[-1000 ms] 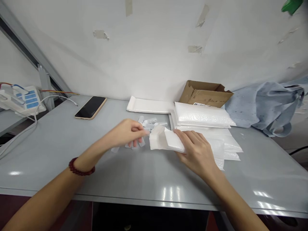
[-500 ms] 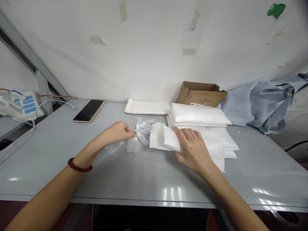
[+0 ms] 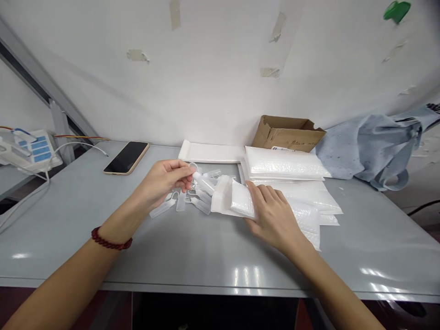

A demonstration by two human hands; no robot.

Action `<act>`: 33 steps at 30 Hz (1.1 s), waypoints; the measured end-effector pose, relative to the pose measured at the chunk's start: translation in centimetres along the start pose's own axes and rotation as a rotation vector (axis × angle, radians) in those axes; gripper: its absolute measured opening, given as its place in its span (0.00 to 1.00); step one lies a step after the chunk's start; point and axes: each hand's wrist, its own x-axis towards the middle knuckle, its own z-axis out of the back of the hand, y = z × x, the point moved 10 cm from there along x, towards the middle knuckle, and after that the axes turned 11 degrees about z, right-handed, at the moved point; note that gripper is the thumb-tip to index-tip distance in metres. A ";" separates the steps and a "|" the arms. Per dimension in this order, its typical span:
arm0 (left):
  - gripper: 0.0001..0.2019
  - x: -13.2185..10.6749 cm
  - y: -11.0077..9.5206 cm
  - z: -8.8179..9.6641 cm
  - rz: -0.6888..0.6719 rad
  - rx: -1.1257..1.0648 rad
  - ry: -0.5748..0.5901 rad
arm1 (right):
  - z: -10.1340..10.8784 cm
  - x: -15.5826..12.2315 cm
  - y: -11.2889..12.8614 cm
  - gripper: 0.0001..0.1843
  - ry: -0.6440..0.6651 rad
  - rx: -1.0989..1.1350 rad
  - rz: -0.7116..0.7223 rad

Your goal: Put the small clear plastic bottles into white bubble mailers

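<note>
My left hand [image 3: 172,179] pinches a small translucent plastic tube [image 3: 203,183] by its white looped cap end, thumb against fingers. The tube slants toward the mouth of a white bubble mailer [image 3: 243,200]. Around and below it several similar plastic tubes [image 3: 164,208] lie in a loose pile on the table. My right hand [image 3: 271,211] is closed over the bubble mailer, fingers on top and thumb underneath. The mailer's flap [image 3: 221,196] points left toward the tubes. Whatever is inside the mailer is hidden.
Behind the right hand lies a stack of white bubble mailers [image 3: 285,164], and another mailer [image 3: 213,152] lies by the wall. An open cardboard box [image 3: 295,140] stands at the back. A phone [image 3: 127,158] and a white cable [image 3: 48,172] are at left, pale blue fabric [image 3: 343,146] at right.
My left hand has lifted slightly from the pile with one tube now in its fingers, tilted toward the mailer. My right hand with the mailer has barely moved.
</note>
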 end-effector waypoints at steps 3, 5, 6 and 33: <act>0.10 0.0 0.9 -1.9 0.018 0.015 0.078 | 0.1 0.0 0.1 0.33 -0.012 0.002 -0.006; 0.09 -0.2 1.6 -3.6 0.039 0.045 0.147 | 0.1 0.1 0.1 0.33 -0.022 0.005 -0.007; 0.08 -0.3 1.9 -4.4 0.047 0.067 0.174 | 0.1 0.1 0.2 0.33 -0.028 0.007 -0.007; 0.08 -0.2 3.0 -3.3 -0.172 1.084 0.145 | 0.4 0.0 -0.4 0.31 -0.062 0.036 -0.055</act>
